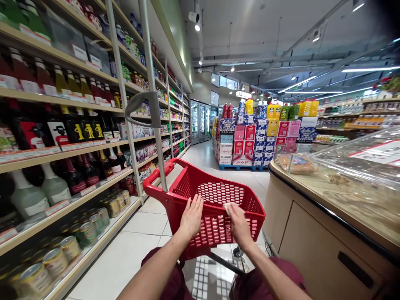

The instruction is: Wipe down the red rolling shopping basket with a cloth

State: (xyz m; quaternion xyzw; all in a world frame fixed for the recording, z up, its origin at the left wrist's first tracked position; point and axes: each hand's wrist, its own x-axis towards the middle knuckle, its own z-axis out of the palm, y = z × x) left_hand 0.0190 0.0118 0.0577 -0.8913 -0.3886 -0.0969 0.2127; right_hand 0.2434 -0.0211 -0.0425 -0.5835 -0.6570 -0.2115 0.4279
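Note:
A red plastic shopping cart (215,189) with pierced walls stands side-on right in front of me. My left hand (192,216) lies flat against its near upper rim, fingers stretched out and holding nothing. Farther right along the same rim, my right hand (239,221) is closed on a small white cloth (228,206), which pokes out at the fingertips; whether it is cloth or tissue is hard to tell. A tall metal pole (151,58) with a grey loop handle (143,109) rises by the cart's push handle (156,175).
Shelves of bottles (67,100) and cans (58,260) line the left. On the right is a wooden counter (312,233) with clear covers and packaged food. Stacked drink cartons (245,139) stand ahead on a blue pallet, with glass-door coolers (200,118) farther back.

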